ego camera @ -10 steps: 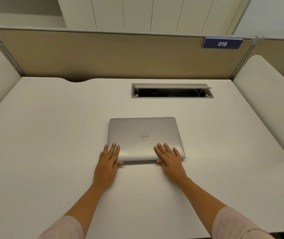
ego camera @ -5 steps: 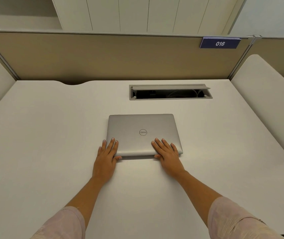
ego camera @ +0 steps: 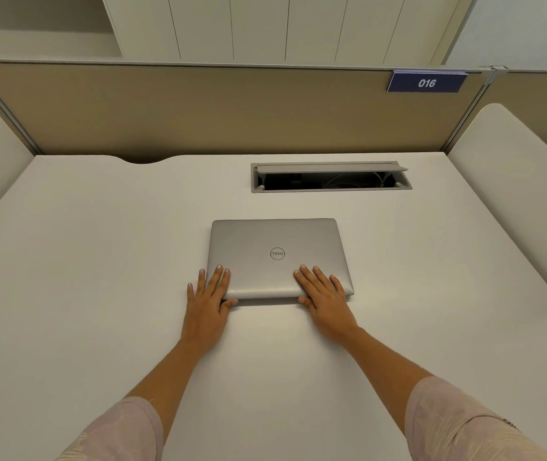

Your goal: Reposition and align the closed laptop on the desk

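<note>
At mid-table, near edge: closed laptop (ego camera: 277,256), silver, lid down, logo facing away, flanked by two hands.

Left hand (ego camera: 208,302) lies flat at the near-left corner, fingers spread, thumb against the front edge; right hand (ego camera: 325,296) lies flat on the near-right corner, gripping nothing. Best practice, judged: even palm pressure, sliding rather than lifting, front edge kept parallel to the table (ego camera: 99,294) edge. Beyond, to the right: open cable hatch (ego camera: 330,178), well apart; numbered partition sign (ego camera: 426,82). Nothing obstructs.
</note>
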`<state>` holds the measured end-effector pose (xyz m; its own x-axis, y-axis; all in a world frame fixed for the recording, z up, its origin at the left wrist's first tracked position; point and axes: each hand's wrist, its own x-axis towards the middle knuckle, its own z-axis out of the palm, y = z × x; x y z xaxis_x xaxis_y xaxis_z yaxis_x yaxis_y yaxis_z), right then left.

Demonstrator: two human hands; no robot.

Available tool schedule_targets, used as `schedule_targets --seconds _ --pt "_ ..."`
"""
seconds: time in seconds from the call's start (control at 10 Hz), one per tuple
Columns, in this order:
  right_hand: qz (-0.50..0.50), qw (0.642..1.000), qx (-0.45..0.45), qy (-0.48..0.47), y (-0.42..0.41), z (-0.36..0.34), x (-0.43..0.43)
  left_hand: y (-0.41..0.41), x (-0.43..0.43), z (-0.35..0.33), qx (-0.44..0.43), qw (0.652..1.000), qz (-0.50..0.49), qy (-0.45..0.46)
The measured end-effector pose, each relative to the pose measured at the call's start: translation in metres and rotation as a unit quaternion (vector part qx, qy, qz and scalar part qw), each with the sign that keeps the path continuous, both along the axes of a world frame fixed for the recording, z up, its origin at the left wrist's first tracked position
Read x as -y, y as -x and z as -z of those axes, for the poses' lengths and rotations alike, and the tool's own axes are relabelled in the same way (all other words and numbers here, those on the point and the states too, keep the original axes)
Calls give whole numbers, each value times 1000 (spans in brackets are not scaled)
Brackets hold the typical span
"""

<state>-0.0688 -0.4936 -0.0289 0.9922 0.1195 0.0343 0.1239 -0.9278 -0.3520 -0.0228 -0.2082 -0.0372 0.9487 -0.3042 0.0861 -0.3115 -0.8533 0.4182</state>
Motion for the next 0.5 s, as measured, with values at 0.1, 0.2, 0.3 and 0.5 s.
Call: schedule_targets --seconds 0.1,0.2,0.3,0.5 --pt "-5 1000 -15 -1 0 -5 1 1 -1 -3 -2 1000 -1 -31" --pt "-7 1000 -21 14 5 -8 -3 10 3 -4 11 998 9 -59" --pt "-3 1000 0 26 17 -9 -13 28 11 -4 27 996 23 -80" --pt "-50 999 -12 -3 59 -2 -37 69 24 5 28 996 66 -59"
